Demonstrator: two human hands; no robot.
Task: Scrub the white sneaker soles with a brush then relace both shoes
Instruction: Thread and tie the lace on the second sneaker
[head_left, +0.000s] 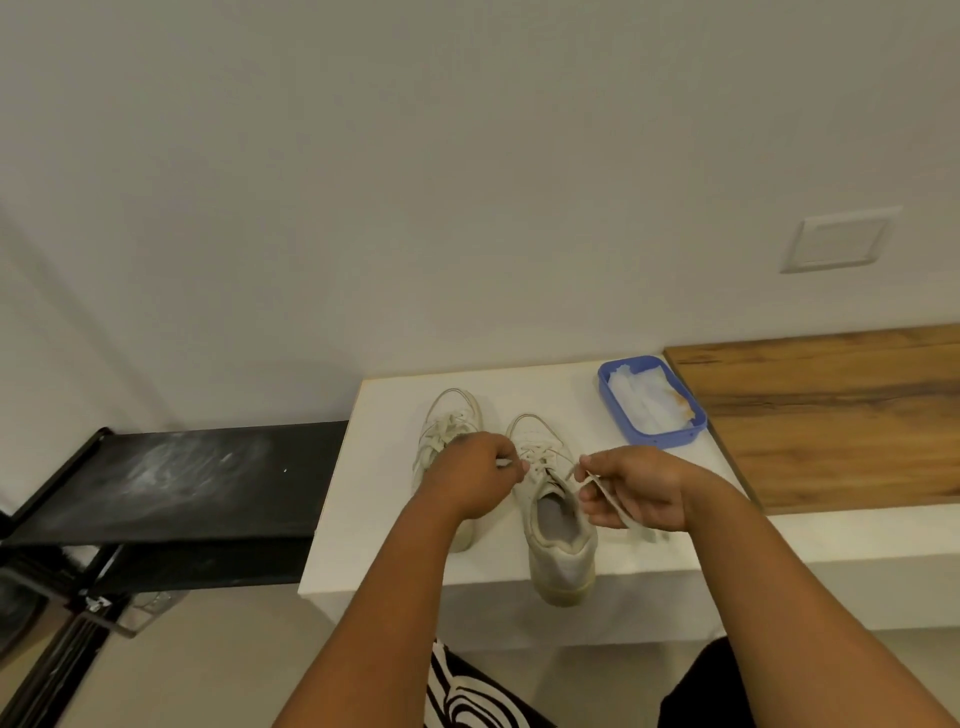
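your left hand (475, 475): over the gap between the two shoes, fingers curled in a pinching grip on a lace end at the right shoe's eyelets.
your right hand (636, 491): just right of the right shoe, fingers curled, grip clamped on the other lace end (608, 496), which runs out past your palm toward the near right.
right shoe (553, 512): on the white table (387, 514), toe far, heel at the near edge and hanging a little over it; laces crossed through the far eyelets, mouth open toward you.
left shoe (447, 431): just left of the right shoe, toe far, laces crossed; its near half is hidden behind your left hand and forearm.
blue tray (652, 402): far right on the table, near the wall, holding white crumpled material with an orange-brown mark.
wood panel (826, 415): right of the tray, level with the table top.
black rack (171, 483): left of the table, lower down, top smeared with white dust.
brush: you can't tell where it is.
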